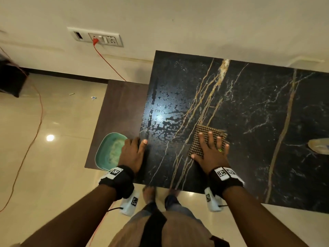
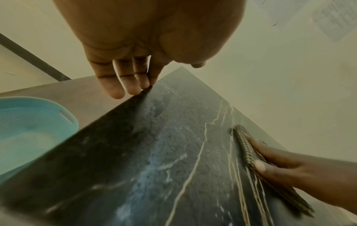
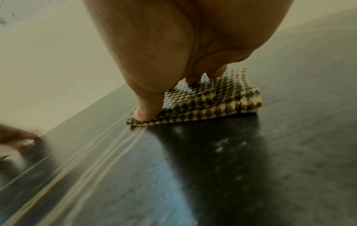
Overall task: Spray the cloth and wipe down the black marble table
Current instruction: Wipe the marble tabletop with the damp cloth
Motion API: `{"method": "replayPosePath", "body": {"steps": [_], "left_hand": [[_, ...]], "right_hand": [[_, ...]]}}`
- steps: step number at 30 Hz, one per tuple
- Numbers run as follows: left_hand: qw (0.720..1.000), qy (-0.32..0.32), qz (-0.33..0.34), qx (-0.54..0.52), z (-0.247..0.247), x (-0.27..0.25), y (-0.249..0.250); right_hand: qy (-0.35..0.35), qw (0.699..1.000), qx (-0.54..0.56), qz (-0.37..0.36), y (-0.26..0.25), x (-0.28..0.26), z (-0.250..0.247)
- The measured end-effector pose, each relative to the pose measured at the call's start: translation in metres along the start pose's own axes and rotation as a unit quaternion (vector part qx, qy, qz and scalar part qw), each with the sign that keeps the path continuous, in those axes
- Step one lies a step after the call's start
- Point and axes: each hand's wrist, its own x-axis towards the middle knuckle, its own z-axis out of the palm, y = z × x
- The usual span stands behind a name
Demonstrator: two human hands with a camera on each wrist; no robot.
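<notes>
**One cloth under the right hand, one basin at the left edge**

At the left of the head view an orange cable (image 1: 38, 125) trails over the floor. One teal oval plastic basin (image 1: 106, 152) sits on a lower brown wooden surface (image 1: 119, 107), beside the black gold-veined marble desk (image 1: 258, 122). The left hand (image 1: 132, 154) rests on the desk's left edge, fingers straight, holding nothing. A wet patch (image 1: 163, 111) glistens just above it. Right of centre, the right hand (image 1: 211, 152) lies flat, fingers spread, pressing one folded brown houndstooth cloth (image 1: 204, 134) onto the marble. At the far right edge, one pale object (image 1: 319, 146) is cut off.
</notes>
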Motion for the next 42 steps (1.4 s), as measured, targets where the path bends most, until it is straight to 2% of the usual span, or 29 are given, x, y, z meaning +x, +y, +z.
{"method": "replayPosePath", "body": {"steps": [6,9,12,17,20,23,29,32,36,39,42], "left_hand": [[0.995,-0.077,0.054,0.025,-0.004,-0.028,-0.025],[0.993,-0.092,0.066,0.03,-0.01,-0.039,-0.031],[0.991,-0.103,0.07,0.048,-0.011,-0.039,-0.036],[0.992,-0.107,0.061,0.037,-0.011,-0.038,-0.042],[0.991,-0.109,0.067,0.031,-0.01,-0.042,-0.044],[0.99,-0.111,0.077,0.031,-0.011,-0.05,-0.04],[0.991,-0.102,0.08,-0.023,-0.012,-0.059,-0.037],[0.993,-0.094,0.071,-0.03,-0.01,-0.058,-0.038],[0.992,-0.105,0.074,-0.018,-0.01,-0.061,-0.039],[0.988,-0.097,0.103,0.062,-0.009,-0.064,-0.037],[0.973,-0.08,0.147,0.161,-0.005,-0.069,-0.03]], "right_hand": [[0.012,0.991,-0.034,-0.129,-0.155,-0.02,0.049],[0.014,0.992,-0.03,-0.121,-0.184,-0.028,0.061],[0.019,0.996,-0.006,-0.088,-0.156,-0.036,0.059],[0.003,1.0,0.007,0.025,-0.047,-0.057,0.052],[-0.014,0.998,0.012,0.055,-0.014,-0.058,0.046],[0.001,0.999,0.025,0.034,-0.035,-0.058,0.052],[0.0,0.994,0.0,-0.105,-0.155,-0.063,0.088],[0.003,0.993,0.01,-0.114,-0.19,-0.063,0.1],[0.031,0.995,-0.01,-0.097,-0.167,-0.072,0.098],[0.03,0.999,-0.014,-0.04,-0.114,-0.084,0.094],[0.019,1.0,-0.006,0.022,-0.047,-0.096,0.086]]}}
